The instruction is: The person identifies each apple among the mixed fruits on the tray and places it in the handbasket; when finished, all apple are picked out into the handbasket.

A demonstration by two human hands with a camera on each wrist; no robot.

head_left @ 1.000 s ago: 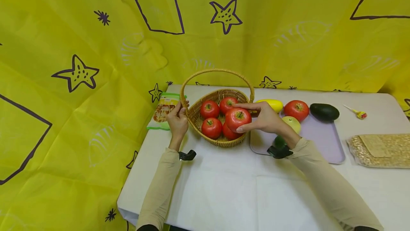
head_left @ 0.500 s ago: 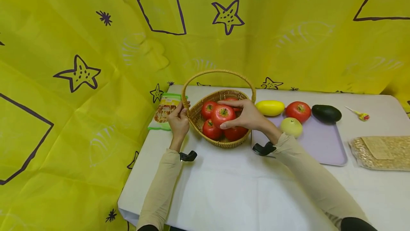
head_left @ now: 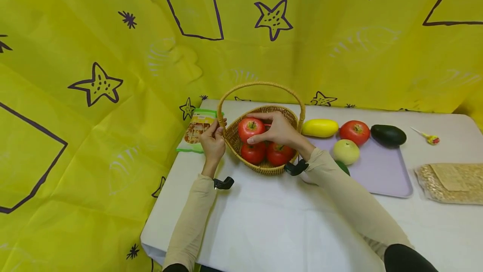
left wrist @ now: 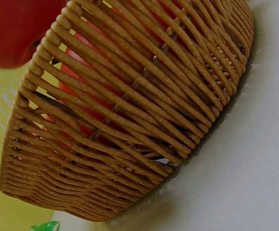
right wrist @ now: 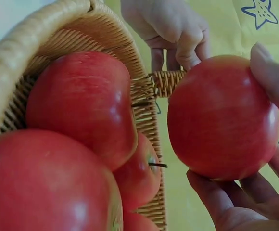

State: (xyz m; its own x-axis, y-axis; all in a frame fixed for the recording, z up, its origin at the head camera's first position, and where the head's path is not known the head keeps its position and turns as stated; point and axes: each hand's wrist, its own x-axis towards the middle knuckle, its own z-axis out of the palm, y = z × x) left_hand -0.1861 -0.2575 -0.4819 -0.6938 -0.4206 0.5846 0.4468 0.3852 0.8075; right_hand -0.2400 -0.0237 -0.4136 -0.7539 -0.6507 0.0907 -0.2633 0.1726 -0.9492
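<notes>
A wicker basket [head_left: 271,171] with a tall arched handle stands on the table, several red apples [head_left: 253,153] inside it. My left hand [head_left: 213,144] grips the base of the handle at the basket's left side. Over the basket, my right hand [head_left: 281,131] holds a red apple [head_left: 251,128] between thumb and fingers. In the right wrist view that held apple [right wrist: 223,118] is clear of the others, above the rim. Some apples at the back are hidden by the right hand. The left wrist view shows the woven side of the basket [left wrist: 130,110] close up.
Right of the basket lies a lilac tray [head_left: 388,175]. On or beside it are a yellow oblong fruit [head_left: 320,128], a tomato [head_left: 354,133], an avocado [head_left: 388,136] and a pale green round fruit [head_left: 346,151]. Farther right are a lollipop [head_left: 432,139] and a bag of oats [head_left: 453,184]; a food packet [head_left: 194,131] lies left.
My right hand has carried the apple leftward across the basket, from its right side to above the left-hand apples. The left hand keeps its grip on the handle.
</notes>
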